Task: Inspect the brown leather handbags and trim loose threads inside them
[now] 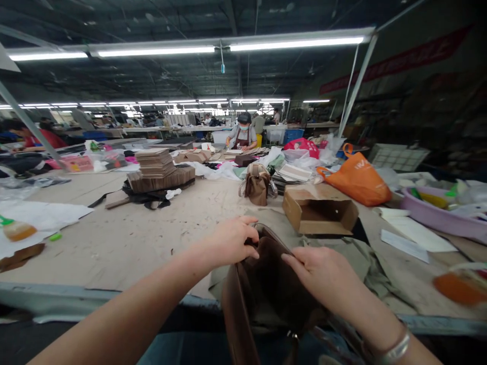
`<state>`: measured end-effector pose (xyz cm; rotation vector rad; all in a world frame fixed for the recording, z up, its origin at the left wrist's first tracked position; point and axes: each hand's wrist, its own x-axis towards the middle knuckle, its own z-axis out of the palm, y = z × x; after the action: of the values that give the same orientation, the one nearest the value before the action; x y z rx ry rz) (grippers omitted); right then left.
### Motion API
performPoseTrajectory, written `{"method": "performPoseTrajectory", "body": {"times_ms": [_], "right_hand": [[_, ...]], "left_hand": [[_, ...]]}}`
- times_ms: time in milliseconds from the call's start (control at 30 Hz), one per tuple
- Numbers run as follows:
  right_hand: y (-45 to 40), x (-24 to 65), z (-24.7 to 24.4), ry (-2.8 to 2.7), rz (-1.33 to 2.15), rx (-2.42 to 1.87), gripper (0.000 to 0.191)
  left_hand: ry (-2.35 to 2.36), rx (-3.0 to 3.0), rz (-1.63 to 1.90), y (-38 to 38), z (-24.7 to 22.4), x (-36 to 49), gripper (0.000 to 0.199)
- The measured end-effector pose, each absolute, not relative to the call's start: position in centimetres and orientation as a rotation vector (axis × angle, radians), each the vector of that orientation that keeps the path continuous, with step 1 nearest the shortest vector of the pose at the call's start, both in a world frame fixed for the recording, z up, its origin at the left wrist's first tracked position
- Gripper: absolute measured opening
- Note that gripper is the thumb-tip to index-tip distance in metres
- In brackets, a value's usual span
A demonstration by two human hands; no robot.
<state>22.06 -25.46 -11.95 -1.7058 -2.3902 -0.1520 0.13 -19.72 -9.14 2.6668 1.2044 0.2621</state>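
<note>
A dark brown bag [279, 284] gapes at the table's near edge, its opening facing me and its dark inside showing. My left hand [238, 241] is closed on the far left part of the bag's rim, thumb and fingers curled at the edge. On the right side of the rim, my right hand [323, 271] pinches the edge with the thumb towards the opening. A brown strap [238, 309] hangs down the bag's left side. Grey-green cloth [357, 261] lies under and beside the bag.
Beyond the bag stand a small brown backpack [257, 185] and an open cardboard box [319, 208]. Stacked brown pieces [155, 172] sit further left. An orange bag [357, 177] and a lilac basin [445, 215] are at right. A co-worker [243, 134] works across the table.
</note>
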Motion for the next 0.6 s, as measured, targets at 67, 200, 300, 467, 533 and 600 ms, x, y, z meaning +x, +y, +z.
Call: {"method": "performPoseTrajectory", "body": {"times_ms": [67,200,300,467,533,600], "right_hand": [[-25.4,22.1,-11.9,-2.387,-0.154,-1.731,0.039],[-24.9,22.4,-11.5,-2.396,-0.073,-1.683,0.03],[-24.6,22.4,-11.0,-2.409,0.051,-1.597,0.035],[-23.4,21.9,-10.3,-2.46,0.103,-1.516,0.024],[-22.6,21.7,-10.1,-2.468,0.081,-1.508,0.025],[-21.7,21.5,-10.1,-2.48,0.082,-1.515,0.026]], "left_hand": [[1.157,2.689,0.276,-19.6,-9.2,0.6,0.01],[1.189,2.674,0.36,-19.3,-9.5,0.4,0.013],[1.202,2.658,0.407,-19.0,-9.8,0.2,0.016],[1.36,2.587,0.37,-18.3,-10.2,0.5,0.025],[1.355,2.575,0.427,-18.1,-10.4,0.5,0.021],[1.31,2.567,0.493,-18.0,-10.5,0.5,0.02]]}}
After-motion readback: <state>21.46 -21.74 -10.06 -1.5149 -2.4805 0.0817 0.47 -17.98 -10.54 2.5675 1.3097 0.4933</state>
